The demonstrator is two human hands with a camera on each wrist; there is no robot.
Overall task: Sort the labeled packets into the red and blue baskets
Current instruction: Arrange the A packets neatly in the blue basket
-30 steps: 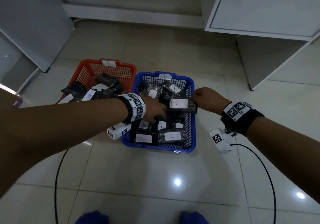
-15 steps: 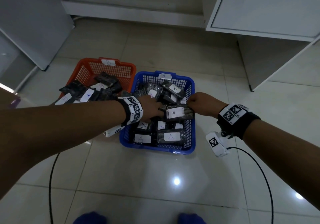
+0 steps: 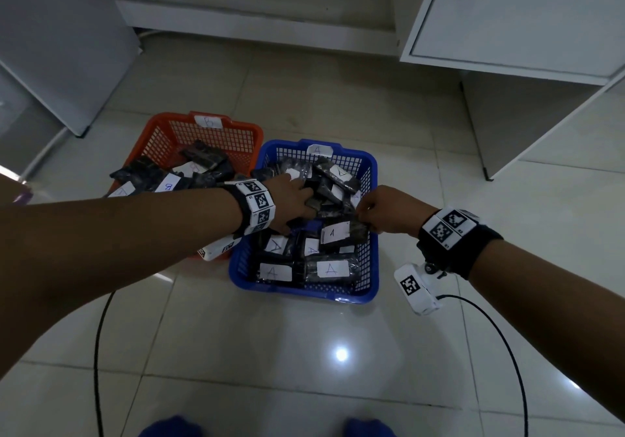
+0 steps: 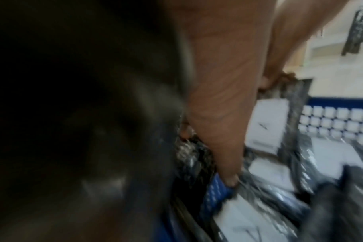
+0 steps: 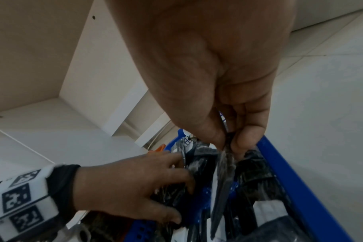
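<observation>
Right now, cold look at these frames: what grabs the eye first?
Two baskets side by side on the tiled floor: the red basket, tagged B, on the left and the blue basket, tagged A, on the right, both piled with dark packets bearing white labels. Over the blue one, the right hand pinches the edge of an A-labeled packet, while the left hand reaches into the pile beside it.

An orange-red plastic mesh basket (image 3: pixel 162 135) with a white tag marked B stands beside a deep blue plastic mesh basket (image 3: pixel 367 267) with a white tag marked A. The glossy black plastic packets (image 3: pixel 324 267) in both carry white rectangular labels with handwritten blue letters. Black fabric wristbands (image 3: pixel 460 247) bear white blocks printed with black square-code patterns, above pale beige glossy floor tiles (image 3: pixel 304 352).
</observation>
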